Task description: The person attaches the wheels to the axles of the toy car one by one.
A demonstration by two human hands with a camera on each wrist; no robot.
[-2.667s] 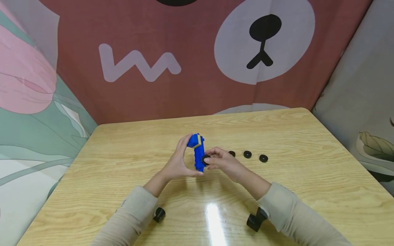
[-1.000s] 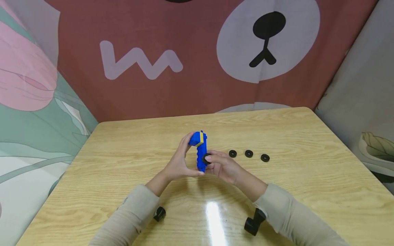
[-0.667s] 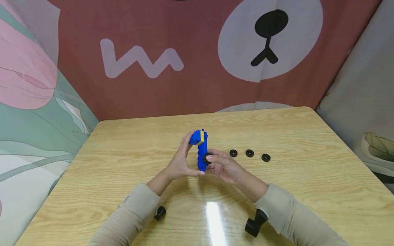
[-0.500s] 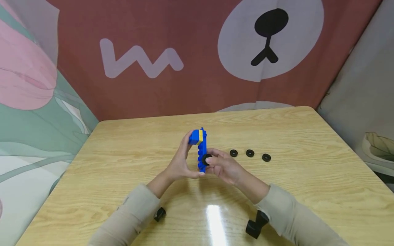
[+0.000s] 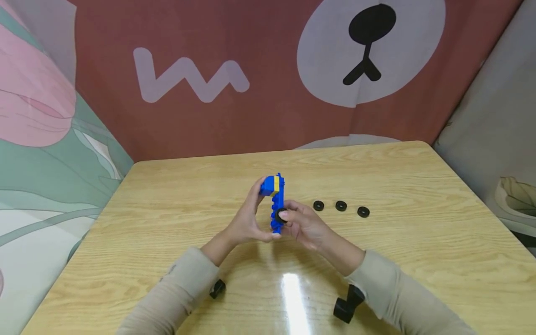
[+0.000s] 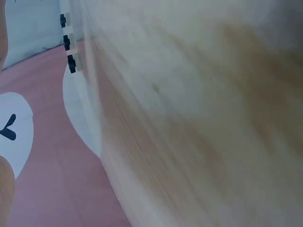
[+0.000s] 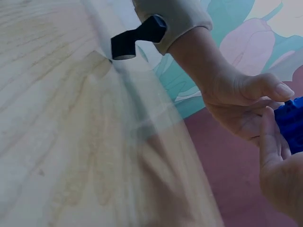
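Note:
In the head view a blue studded block build (image 5: pixel 280 199) with a yellow stripe is held upright above the table. My left hand (image 5: pixel 247 221) grips it between the thumb at its lower end and the fingers at its top. My right hand (image 5: pixel 307 226) pinches a black wheel (image 5: pixel 281 215) against the build's right side near the lower end. The right wrist view shows part of the blue build (image 7: pixel 292 124) between my left hand (image 7: pixel 239 97) and my right hand (image 7: pixel 284 182). Only edges of fingers (image 6: pixel 5 189) show in the left wrist view.
Three black wheels (image 5: pixel 318 205), (image 5: pixel 341 205), (image 5: pixel 363 212) lie in a row on the wooden table (image 5: pixel 176 195), right of my hands. Black wrist devices stick out below both sleeves. A printed curtain (image 5: pixel 201 125) hangs behind the far edge.
The black wheel in my right hand has come against the build's side. The build has turned slightly and shifted a little right. The head view has tilted slightly.

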